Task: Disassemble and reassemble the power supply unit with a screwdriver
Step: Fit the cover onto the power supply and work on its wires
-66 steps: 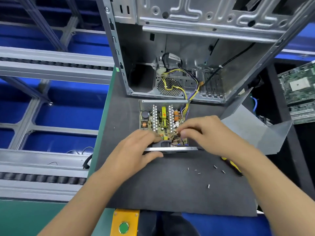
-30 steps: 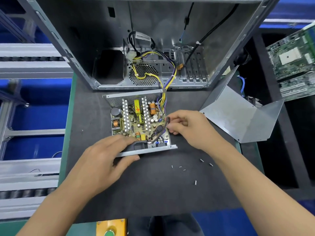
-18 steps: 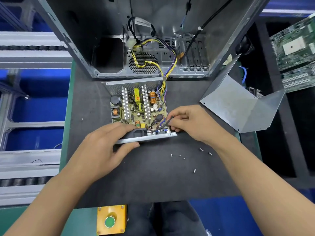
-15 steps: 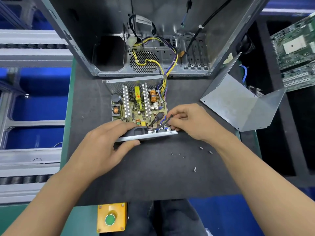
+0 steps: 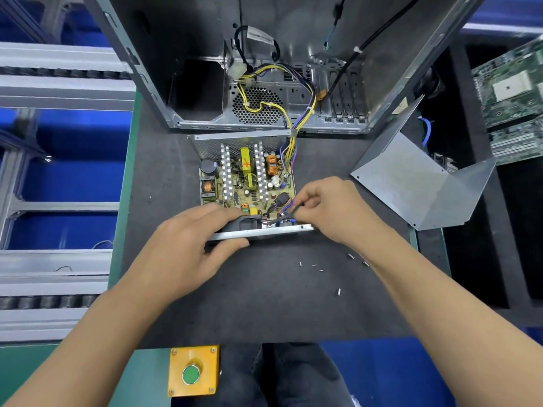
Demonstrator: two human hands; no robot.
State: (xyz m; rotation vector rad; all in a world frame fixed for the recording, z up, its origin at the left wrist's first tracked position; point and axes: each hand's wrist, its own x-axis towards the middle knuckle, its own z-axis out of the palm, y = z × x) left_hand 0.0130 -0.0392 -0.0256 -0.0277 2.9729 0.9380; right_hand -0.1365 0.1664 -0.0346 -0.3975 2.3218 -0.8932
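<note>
The opened power supply unit [image 5: 248,183] is seen on the dark mat [image 5: 264,304] near the bench's far edge, just in front of the empty computer case [image 5: 382,69], its circuit board exposed. Its near metal wall is gripped by the left hand [image 5: 195,251], thumb beneath and fingers curled over the top, as in the earlier frames. A dark wire [image 5: 289,214] at the board's near right corner is pinched by the right hand [image 5: 338,210], which is now drawn slightly lower toward the wall than a second ago. The removed cover [image 5: 417,183] lies at the right edge. Loose screws [image 5: 320,270] are scattered on the mat, unmoved.
</note>
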